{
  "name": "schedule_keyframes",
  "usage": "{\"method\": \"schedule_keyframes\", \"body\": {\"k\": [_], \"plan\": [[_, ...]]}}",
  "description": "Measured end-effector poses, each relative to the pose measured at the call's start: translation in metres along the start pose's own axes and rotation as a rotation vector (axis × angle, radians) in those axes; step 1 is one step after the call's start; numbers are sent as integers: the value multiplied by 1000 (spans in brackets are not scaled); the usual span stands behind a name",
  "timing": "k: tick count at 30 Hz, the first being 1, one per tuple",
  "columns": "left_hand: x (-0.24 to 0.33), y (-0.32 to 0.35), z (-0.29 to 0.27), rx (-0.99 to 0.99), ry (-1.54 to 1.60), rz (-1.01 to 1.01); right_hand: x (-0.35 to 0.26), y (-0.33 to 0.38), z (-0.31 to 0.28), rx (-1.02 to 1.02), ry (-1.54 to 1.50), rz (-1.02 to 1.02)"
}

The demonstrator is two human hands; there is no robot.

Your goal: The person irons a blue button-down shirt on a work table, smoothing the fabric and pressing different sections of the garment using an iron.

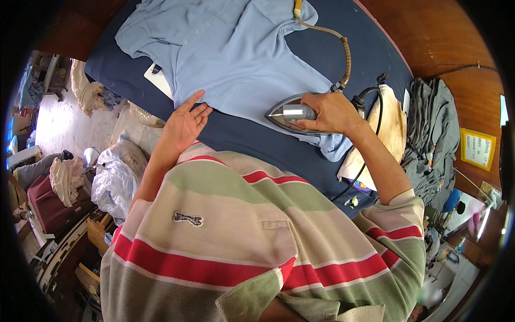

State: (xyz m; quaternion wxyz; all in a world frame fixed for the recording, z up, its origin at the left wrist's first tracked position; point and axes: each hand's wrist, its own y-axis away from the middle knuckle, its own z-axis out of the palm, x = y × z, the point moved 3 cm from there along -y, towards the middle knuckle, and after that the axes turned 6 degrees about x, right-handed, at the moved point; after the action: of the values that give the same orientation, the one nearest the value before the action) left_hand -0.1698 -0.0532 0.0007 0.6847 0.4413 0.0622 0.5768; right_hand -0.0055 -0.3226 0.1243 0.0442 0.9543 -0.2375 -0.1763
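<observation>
A light blue shirt [230,75] lies spread over a table covered in dark navy cloth [241,131]. My right hand [331,114] is closed round the handle of a clothes iron [287,111]. The iron rests on the shirt near its lower right part, its tip pointing left. A tan, wrapped hose [347,56] runs to the iron from the top. My left hand [186,122] is at the shirt's near left edge, palm partly upturned and fingers apart, gripping nothing. Whether its fingertips touch the fabric is hard to tell.
On the right lie a cream cloth pad [389,129] with a black cord [380,123] over it and a stack of dark grey garments [432,134]. A white card [159,80] pokes out beneath the shirt. A clear plastic bag [115,185] stands on the left.
</observation>
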Motion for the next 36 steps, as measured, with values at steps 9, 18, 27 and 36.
{"method": "schedule_keyframes", "body": {"k": [9, 18, 27, 36], "plan": [[6, -8, -23, 100, -60, 281, -42, -44, 14, 63, 2, 18], [30, 31, 10, 521, -1112, 672, -66, -80, 8, -1, -24, 29], [-31, -51, 72, 80, -1546, 1176, -20, -63, -4, 167, 60, 375], [-26, -35, 61, 106, -2104, 1109, 50, -33, -27, 331, -7, 702]]}}
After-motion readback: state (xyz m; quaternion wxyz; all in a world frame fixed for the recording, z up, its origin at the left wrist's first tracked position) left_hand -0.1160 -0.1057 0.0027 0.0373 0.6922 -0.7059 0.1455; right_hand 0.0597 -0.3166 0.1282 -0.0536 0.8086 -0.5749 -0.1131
